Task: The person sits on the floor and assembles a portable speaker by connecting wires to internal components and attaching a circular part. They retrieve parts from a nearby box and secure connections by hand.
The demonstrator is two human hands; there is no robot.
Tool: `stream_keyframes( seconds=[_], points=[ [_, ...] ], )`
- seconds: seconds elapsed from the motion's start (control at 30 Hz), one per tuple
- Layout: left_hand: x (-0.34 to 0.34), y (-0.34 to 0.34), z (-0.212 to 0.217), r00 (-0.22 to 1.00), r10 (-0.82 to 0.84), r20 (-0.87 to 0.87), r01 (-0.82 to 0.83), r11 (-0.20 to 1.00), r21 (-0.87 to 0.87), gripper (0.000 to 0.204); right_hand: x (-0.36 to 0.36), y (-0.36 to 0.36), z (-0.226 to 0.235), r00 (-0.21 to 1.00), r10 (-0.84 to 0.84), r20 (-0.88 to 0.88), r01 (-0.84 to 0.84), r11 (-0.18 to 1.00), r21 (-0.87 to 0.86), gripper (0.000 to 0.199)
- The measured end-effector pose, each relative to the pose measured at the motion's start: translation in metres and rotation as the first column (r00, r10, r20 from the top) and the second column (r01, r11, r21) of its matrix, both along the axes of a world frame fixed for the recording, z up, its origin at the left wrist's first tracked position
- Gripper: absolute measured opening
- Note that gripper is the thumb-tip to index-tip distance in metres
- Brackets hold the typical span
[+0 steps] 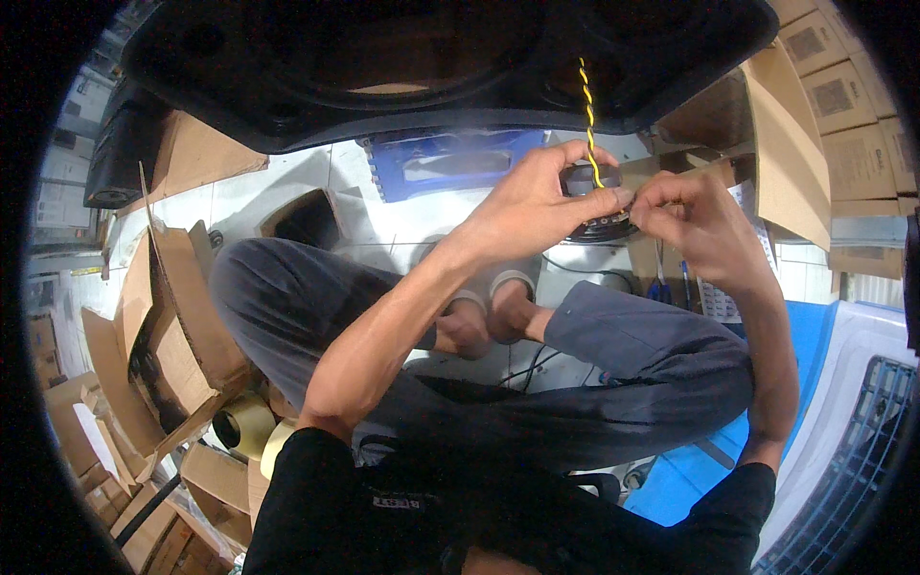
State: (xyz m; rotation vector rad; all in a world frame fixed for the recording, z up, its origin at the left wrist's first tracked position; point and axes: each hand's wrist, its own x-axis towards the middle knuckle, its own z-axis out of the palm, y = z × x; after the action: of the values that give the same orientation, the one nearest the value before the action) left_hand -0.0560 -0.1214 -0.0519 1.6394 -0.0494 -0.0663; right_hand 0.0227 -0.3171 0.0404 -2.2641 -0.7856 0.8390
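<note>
My left hand (529, 209) grips a round black part (602, 231) that looks like a speaker driver, fingers behind it and thumb across its near side. A twisted yellow-and-black wire (587, 107) hangs from the large black speaker cabinet (326, 120) overhead and reaches that part beside my left thumb. Fingertips of my right hand (707, 228) are pinched together at the part's right edge, close to the left thumb. Whatever lies in this pinch is too small to make out. Small metallic spots show along the part's rim.
A blue plastic stool (386, 182) stands beneath the cabinet. Opened cardboard boxes (182, 340) crowd the left, and a box flap (791, 144) rises at right. Blue-handled scissors (658, 290) lie near the right knee. Black cables (530, 369) cross the floor between my legs.
</note>
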Motion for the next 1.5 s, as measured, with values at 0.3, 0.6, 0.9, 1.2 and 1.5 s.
stream_keyframes(
  seconds=[0.3,0.6,0.9,1.2,1.5],
  points=[
    [0.001,0.003,-0.003,0.999,-0.033,-0.029,0.032,0.998,-0.062,0.051,0.012,-0.002,-0.003,0.975,0.024,-0.219,0.016,0.984,0.178,0.008],
    [0.005,0.001,-0.006,0.994,-0.091,-0.066,0.083,0.989,-0.124,0.057,0.022,-0.003,-0.006,0.963,0.132,-0.234,-0.083,0.974,0.209,0.006],
    [0.010,0.004,-0.003,0.991,-0.100,-0.088,0.079,0.973,-0.216,0.061,0.034,-0.002,-0.011,0.943,0.246,-0.224,-0.201,0.958,0.205,0.010],
    [0.013,0.010,-0.001,0.987,-0.095,-0.127,0.064,0.971,-0.229,0.055,0.047,-0.003,-0.018,0.927,0.314,-0.206,-0.267,0.937,0.227,0.012],
    [0.014,0.011,-0.001,0.988,-0.125,-0.094,0.105,0.975,-0.195,0.051,0.042,-0.006,-0.024,0.930,0.362,-0.060,-0.339,0.910,0.240,0.012]
  ],
)
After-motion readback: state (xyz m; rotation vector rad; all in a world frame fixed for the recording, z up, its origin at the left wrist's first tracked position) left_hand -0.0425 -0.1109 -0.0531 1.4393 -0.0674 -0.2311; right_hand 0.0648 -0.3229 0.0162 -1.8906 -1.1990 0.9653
